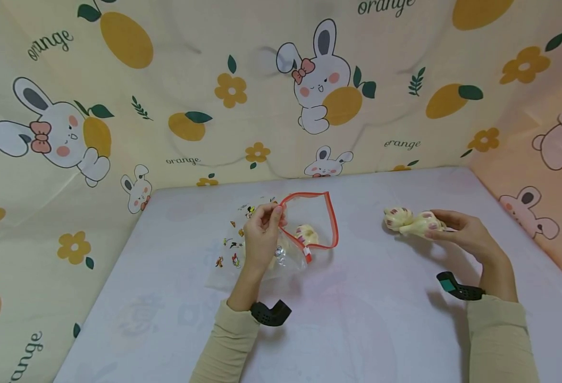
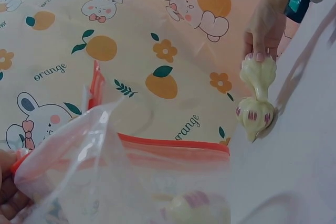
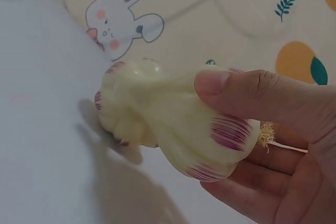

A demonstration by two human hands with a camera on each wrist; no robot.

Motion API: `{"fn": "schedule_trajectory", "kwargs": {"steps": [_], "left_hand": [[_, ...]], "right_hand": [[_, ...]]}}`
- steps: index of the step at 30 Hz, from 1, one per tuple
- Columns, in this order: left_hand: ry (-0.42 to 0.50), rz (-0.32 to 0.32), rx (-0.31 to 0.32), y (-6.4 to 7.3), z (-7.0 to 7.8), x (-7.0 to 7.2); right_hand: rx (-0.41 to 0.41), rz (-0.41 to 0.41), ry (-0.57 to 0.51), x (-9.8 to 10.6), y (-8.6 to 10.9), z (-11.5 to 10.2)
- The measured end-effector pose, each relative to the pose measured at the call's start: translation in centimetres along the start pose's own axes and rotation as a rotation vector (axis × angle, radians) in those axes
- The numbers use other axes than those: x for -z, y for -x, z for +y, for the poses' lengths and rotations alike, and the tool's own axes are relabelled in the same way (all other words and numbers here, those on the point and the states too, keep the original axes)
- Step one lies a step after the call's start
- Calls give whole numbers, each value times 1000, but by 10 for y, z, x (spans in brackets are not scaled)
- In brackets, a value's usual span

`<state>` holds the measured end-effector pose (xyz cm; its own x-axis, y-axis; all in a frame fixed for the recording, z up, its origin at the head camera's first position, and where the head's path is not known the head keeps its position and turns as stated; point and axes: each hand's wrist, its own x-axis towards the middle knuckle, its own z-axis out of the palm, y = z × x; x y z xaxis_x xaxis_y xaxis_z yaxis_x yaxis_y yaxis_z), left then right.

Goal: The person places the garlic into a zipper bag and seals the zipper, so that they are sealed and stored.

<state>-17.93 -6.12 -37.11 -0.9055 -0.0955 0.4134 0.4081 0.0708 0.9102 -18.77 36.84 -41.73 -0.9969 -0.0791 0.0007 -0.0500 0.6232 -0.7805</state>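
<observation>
My left hand [image 1: 260,240] pinches the red zip edge [image 1: 333,221] of a clear plastic bag [image 1: 223,274] printed with small cartoon figures. The bag's mouth gapes toward the right, and a garlic bulb [image 1: 306,234] shows through the plastic in the left wrist view too. Over on the right, my right hand [image 1: 472,236] grips a pale garlic bulb [image 3: 184,114] with purple streaks, thumb on top and fingers beneath. Its root tuft [image 3: 266,134] points to the palm. A second garlic bulb [image 1: 397,219] sits at its stem end, overlapping it in the right wrist view.
A white slider [image 1: 307,252] sits on the bag's zip at the front. The white tabletop [image 1: 357,330] runs back to a curtain [image 1: 271,106] printed with rabbits and oranges. Each wrist carries a black strap device [image 1: 271,314].
</observation>
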Motion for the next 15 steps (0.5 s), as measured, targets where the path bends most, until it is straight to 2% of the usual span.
{"fn": "schedule_trajectory", "kwargs": {"steps": [9, 15], "left_hand": [[-3, 2, 4, 1, 1, 0], [-1, 1, 5, 1, 1, 0]], "right_hand": [[-31, -7, 28, 2, 1, -6], [2, 14, 34, 4, 2, -12]]}}
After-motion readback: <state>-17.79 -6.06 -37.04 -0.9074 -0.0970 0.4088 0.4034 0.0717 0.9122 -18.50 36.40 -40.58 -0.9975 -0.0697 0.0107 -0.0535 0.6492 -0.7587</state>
